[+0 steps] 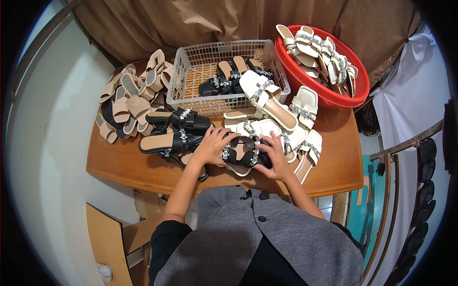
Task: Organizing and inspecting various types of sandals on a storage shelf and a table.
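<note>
Near the front of the table I hold a pair of black sandals (pixel 242 153) with jewelled straps, side by side above the white ones. My left hand (pixel 211 147) is closed round the left side of the pair, its fingers partly hidden by the straps. On the other side my right hand (pixel 275 159) grips the black sandal there, thumb low and fingers over the top. Beside my left hand lies a heap of black jewelled sandals (pixel 160 142). White jewelled sandals (pixel 274 112) are piled behind and to the right of my hands.
Beige sandals (pixel 138 102) are heaped at the far left of the wooden table (pixel 341 167). A pale plastic crate (pixel 179 78) with several black sandals stands at the back. A red basket (pixel 281 62) full of white sandals is at the back right. A rack (pixel 387 209) stands right of the table.
</note>
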Available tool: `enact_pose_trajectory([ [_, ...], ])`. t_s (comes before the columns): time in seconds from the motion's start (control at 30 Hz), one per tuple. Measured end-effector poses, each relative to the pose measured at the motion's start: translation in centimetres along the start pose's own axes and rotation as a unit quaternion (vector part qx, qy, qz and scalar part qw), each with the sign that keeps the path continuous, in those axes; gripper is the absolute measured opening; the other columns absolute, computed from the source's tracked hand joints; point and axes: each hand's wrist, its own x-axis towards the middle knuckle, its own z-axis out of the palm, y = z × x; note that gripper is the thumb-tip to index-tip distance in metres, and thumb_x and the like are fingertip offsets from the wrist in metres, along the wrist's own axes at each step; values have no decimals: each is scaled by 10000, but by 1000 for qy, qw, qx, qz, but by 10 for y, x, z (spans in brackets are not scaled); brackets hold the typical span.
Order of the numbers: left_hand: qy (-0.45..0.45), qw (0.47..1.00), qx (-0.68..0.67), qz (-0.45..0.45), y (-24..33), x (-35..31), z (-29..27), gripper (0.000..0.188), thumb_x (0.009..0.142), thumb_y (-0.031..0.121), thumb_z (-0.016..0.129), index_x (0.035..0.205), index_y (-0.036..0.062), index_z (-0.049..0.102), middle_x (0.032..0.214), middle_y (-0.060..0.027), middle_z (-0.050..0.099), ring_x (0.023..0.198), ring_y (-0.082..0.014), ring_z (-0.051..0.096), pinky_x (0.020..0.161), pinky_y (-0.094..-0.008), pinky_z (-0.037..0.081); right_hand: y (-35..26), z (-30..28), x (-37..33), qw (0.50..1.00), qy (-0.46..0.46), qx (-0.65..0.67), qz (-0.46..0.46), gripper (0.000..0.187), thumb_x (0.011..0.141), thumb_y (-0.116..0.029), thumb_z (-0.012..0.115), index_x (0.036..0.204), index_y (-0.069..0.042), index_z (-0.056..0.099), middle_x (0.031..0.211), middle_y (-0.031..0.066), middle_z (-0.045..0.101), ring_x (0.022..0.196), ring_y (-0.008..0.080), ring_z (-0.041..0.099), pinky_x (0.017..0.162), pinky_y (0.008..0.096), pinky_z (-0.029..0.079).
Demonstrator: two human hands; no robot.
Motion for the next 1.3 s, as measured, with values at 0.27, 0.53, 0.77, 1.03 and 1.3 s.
enact_pose_trajectory([
  [0.27, 38, 999, 3, 4, 18, -6, -10, 855, 443, 366, 775, 1223, 177, 479, 1148, -97, 484, 1081, -295, 433, 895, -431, 304, 30, -5, -54, 854, 221, 388, 266, 375, 921, -281, 441, 1204, -35, 418, 1128, 95, 462, 954, 141, 484, 822, 275, 407],
  [0.53, 74, 995, 63, -4, 33, -17, -12, 836, 453, 280, 737, 1243, 223, 470, 1184, -54, 476, 1097, -263, 443, 872, -438, 299, 25, 2, -43, 862, 136, 357, 334, 488, 957, -441, 254, 1164, -50, 460, 1072, 45, 523, 979, 133, 508, 841, 250, 380],
  [0.77, 113, 985, 128, 19, 49, -15, -30, 831, 391, 250, 715, 1200, 219, 528, 1168, -43, 498, 1132, -272, 438, 872, -444, 283, 8, 12, -29, 686, 248, 550, 406, 540, 906, -509, 338, 1015, -28, 557, 931, 77, 623, 860, 164, 588, 778, 297, 463],
  [1.03, 329, 935, 132, -12, 41, -23, -15, 532, 749, 287, 630, 1245, 330, 443, 1331, -64, 399, 1243, -253, 345, 1009, -511, 192, 9, 5, -21, 700, 289, 581, 299, 473, 853, -464, 436, 902, -11, 562, 796, 88, 616, 716, 163, 602, 667, 281, 491],
  [1.3, 279, 781, -547, -117, 22, -18, -3, 1424, 329, 300, 908, 1404, 70, 2, 1368, -193, 285, 1198, -284, 413, 1004, -397, 349, -1, 0, 2, 532, 363, 653, 400, 508, 827, -504, 437, 957, -33, 571, 877, 93, 634, 769, 202, 623, 709, 324, 513],
])
